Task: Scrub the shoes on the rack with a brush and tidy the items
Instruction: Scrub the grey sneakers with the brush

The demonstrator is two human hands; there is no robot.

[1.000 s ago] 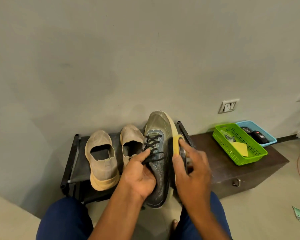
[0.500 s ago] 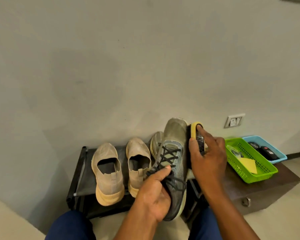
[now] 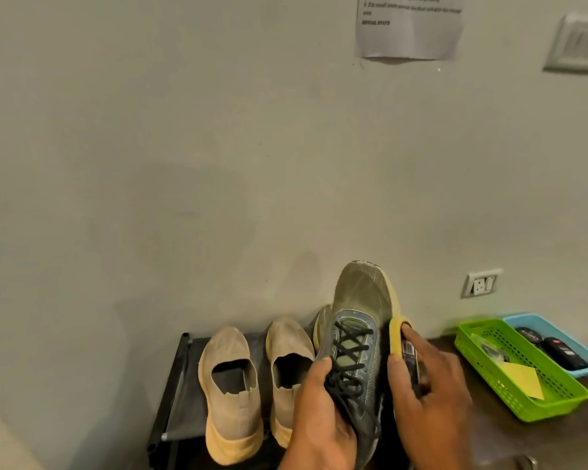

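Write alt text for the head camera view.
A left hand holds a grey laced sneaker while the right hand presses a yellow brush to its side. Two beige slip-on shoes sit on a black rack; green basket at right.

Left hand (image 3: pixel 319 418) and right hand (image 3: pixel 428 385) both raised forward, fingers curled in grip.
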